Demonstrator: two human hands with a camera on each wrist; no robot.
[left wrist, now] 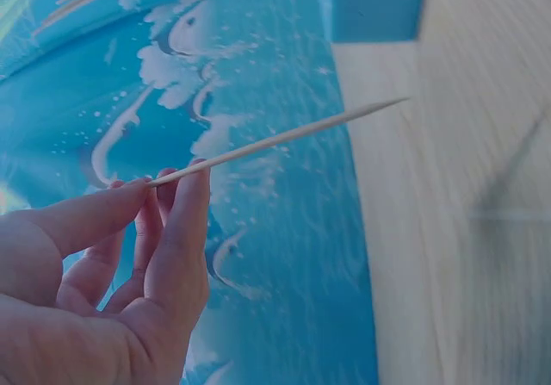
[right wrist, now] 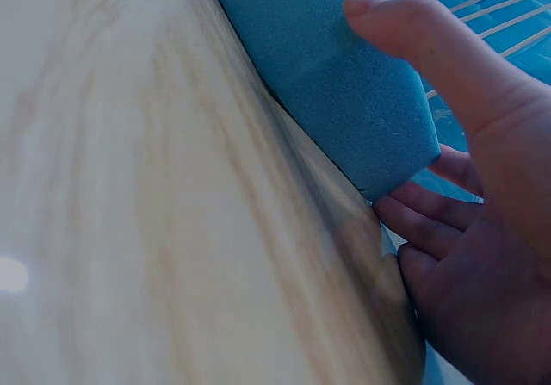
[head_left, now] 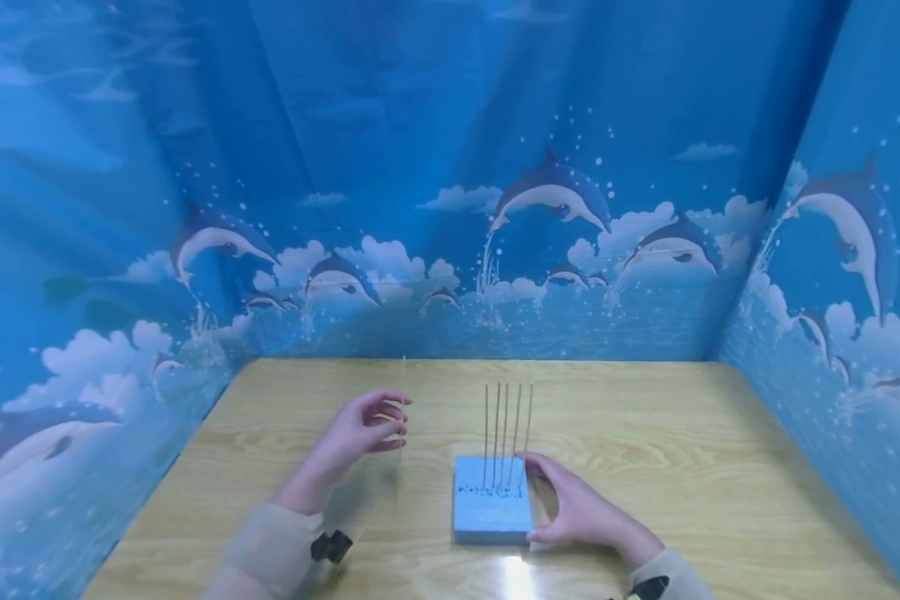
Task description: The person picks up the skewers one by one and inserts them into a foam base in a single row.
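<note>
My left hand (head_left: 371, 423) pinches a thin wooden skewer (left wrist: 284, 137) between thumb and fingers, above the table left of the block. In the left wrist view the skewer's pointed end reaches out past the fingertips. A light blue foam block (head_left: 491, 517) lies flat on the table, marked by a dark speckled band of small holes. Several skewers (head_left: 497, 417) stand in it in a row, nearly upright. My right hand (head_left: 581, 504) grips the block's right side, thumb at the near corner and fingers at the far one. In the right wrist view the thumb presses the foam (right wrist: 336, 92).
The wood-grain table (head_left: 630, 425) is bounded by blue curtains (head_left: 390, 125) printed with dolphins at the back and both sides. Dark straps with small black pieces (head_left: 332, 547) sit on the wrists. A light reflection (head_left: 517, 575) shows near the front.
</note>
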